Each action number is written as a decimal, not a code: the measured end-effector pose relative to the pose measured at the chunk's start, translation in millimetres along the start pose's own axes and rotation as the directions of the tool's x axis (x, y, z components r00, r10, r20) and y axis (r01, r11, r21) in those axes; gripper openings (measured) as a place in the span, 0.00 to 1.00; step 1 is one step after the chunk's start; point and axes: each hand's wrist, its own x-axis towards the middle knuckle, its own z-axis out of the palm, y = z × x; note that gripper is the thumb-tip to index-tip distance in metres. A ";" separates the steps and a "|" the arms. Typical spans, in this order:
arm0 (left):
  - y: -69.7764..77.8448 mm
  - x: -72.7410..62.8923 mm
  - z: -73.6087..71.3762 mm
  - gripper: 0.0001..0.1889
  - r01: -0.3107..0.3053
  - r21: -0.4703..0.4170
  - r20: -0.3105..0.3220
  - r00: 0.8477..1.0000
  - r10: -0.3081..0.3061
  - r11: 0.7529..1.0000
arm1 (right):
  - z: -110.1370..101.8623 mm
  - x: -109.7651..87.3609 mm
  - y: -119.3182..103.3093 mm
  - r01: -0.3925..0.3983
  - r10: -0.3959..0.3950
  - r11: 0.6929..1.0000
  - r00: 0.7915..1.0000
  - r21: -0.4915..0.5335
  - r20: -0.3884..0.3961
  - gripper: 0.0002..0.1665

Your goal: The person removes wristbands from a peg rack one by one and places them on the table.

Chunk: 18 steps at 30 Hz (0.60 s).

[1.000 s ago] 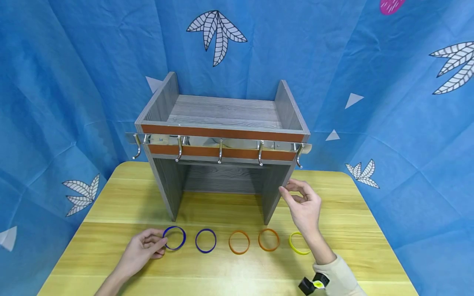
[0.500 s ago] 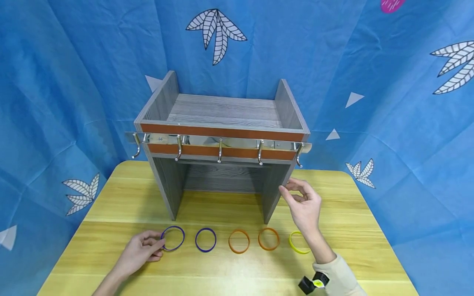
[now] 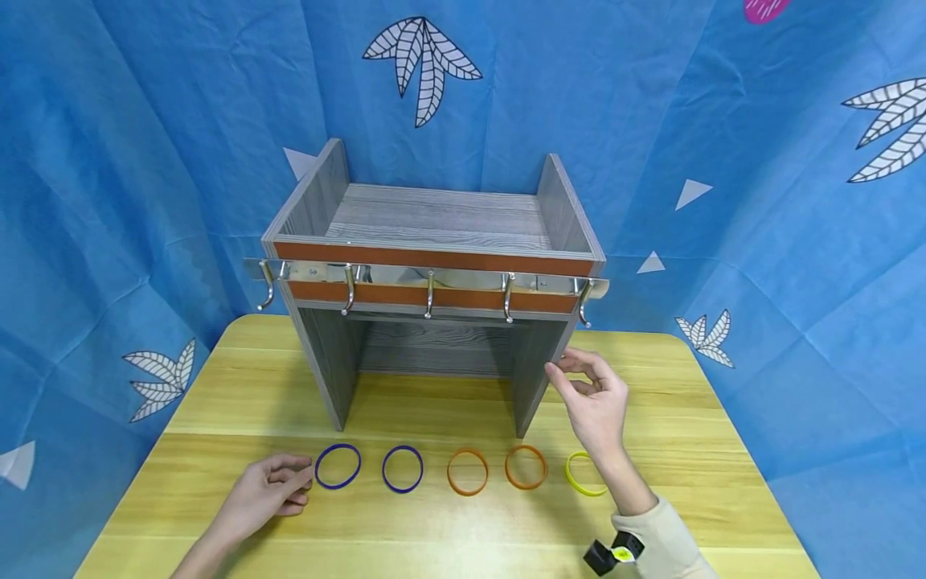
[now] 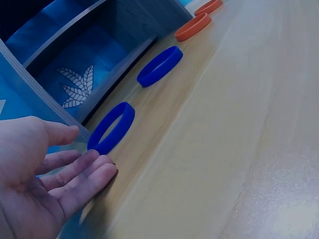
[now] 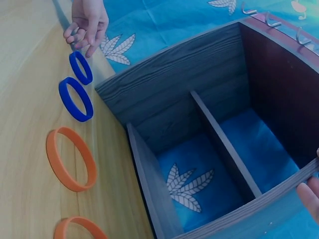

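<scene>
My left hand (image 3: 264,494) is at the left end of a row of silicone wristbands, fingers loosely bent and holding nothing. Its fingertips are right beside the leftmost blue wristband (image 3: 338,466), which lies on the table; the left wrist view shows thumb and fingers (image 4: 94,181) parted. Further right lie a second blue wristband (image 3: 402,470), two orange wristbands (image 3: 467,473) and a yellow wristband (image 3: 583,474), partly hidden by the right forearm. My right hand (image 3: 596,402) grips the front edge of the grey wooden shelf's (image 3: 538,378) right panel between thumb and fingers.
A metal rail with several hooks (image 3: 430,293) runs across the shelf's front, above the wristbands. The shelf stands on a light wooden table (image 3: 434,547). Blue patterned cloth (image 3: 615,96) hangs behind and on both sides. A black device (image 3: 613,555) sits on the right sleeve.
My left hand has let go of the leftmost blue wristband and drawn back slightly to the left. The band has shifted a little left and now lies flat. The right hand has stayed still.
</scene>
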 end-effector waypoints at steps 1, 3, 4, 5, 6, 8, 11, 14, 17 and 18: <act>0.8 -0.4 -1.1 0.27 0.004 0.000 -0.003 1.000 -0.004 1.000 | 0.0 -0.1 0.0 -0.001 0.001 1.000 1.000 0.002 0.001 0.15; 2.7 -1.8 -3.2 0.27 -0.007 0.010 -0.006 1.000 0.007 1.000 | 0.1 -0.2 -0.1 0.000 0.000 1.000 1.000 0.003 0.001 0.15; 4.3 -2.3 -4.2 0.28 -0.006 0.010 -0.012 1.000 0.006 1.000 | 0.2 -0.2 -0.2 0.000 0.000 1.000 1.000 0.004 0.000 0.15; 6.0 -3.0 -5.5 0.28 -0.018 0.018 -0.016 1.000 0.018 1.000 | 0.2 -0.2 -0.4 0.000 0.000 1.000 1.000 0.004 0.000 0.15; 8.2 -3.4 -6.5 0.27 -0.019 0.017 -0.024 1.000 0.019 1.000 | 0.3 -0.1 -0.6 0.000 0.000 1.000 1.000 0.004 -0.001 0.15; 13.3 -4.9 -8.9 0.27 -0.030 0.025 -0.038 0.999 0.031 0.999 | 0.5 0.1 -1.2 0.001 -0.001 1.000 1.000 0.001 0.000 0.15; 21.9 -7.1 -12.9 0.27 -0.047 0.029 -0.063 0.997 0.049 0.998 | 0.6 0.5 -2.5 0.005 -0.005 1.000 1.000 0.003 0.003 0.14; 30.1 -9.5 -15.0 0.27 -0.089 0.039 -0.088 0.992 0.092 0.995 | -2.0 1.0 -4.2 0.015 -0.015 1.000 1.000 -0.004 0.011 0.14; 36.6 -12.7 -16.1 0.25 -0.162 0.082 -0.102 0.980 0.170 0.983 | -7.0 1.1 -6.1 0.021 -0.020 1.000 0.999 -0.012 0.029 0.13; 38.4 -13.9 -15.9 0.24 -0.196 0.111 -0.113 0.971 0.209 0.974 | -9.2 1.0 -6.9 0.019 -0.018 1.000 0.999 -0.019 0.034 0.13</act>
